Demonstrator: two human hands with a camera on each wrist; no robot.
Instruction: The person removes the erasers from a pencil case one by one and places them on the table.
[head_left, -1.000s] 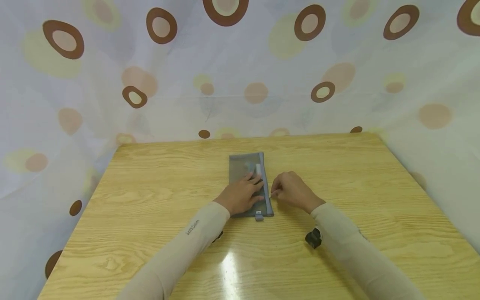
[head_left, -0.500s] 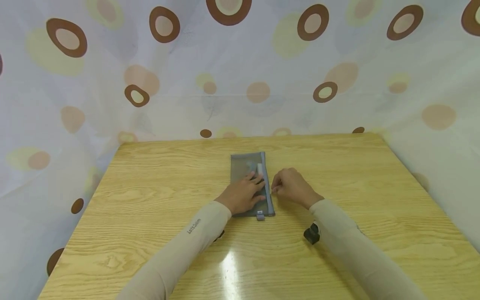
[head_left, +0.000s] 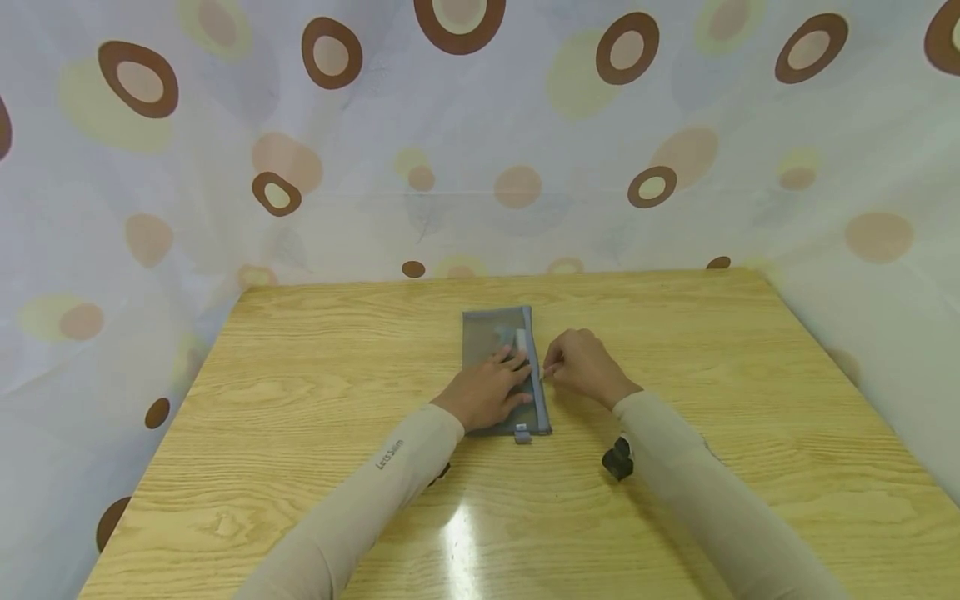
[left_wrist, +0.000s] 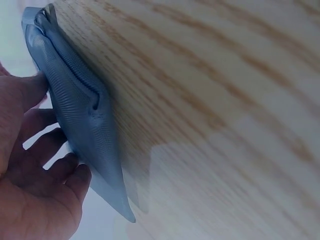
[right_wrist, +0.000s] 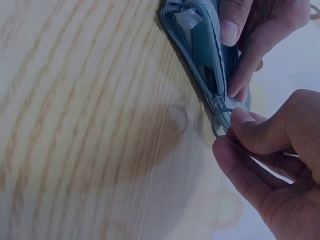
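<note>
A grey-blue mesh zip pouch [head_left: 487, 333] lies flat on the table, its zipper edge towards the right. My left hand [head_left: 487, 393] rests on it with fingers spread. Beside that edge, my right hand [head_left: 585, 364] pinches the zipper pull, its cord [right_wrist: 216, 125] caught between thumb and forefinger in the right wrist view. The zip slider [right_wrist: 218, 102] sits partway along, and the zip gapes on the side nearer me. Through the gap shows something teal [right_wrist: 201, 47]; its kind is unclear. A pale oblong piece [head_left: 521, 338] shows near the zipper, beyond my left fingers.
The pouch lies on a wood-grain table [head_left: 315, 358]. A small fabric tab [head_left: 522, 437] sticks out of the pouch's near end. Behind and at both sides hangs a white curtain [head_left: 465, 225] with brown and beige spots. A black device [head_left: 618, 458] sits at my right wrist.
My right hand has slid a little away from me along the zipper edge, pinching the pull. The left hand stays in place on the pouch.
</note>
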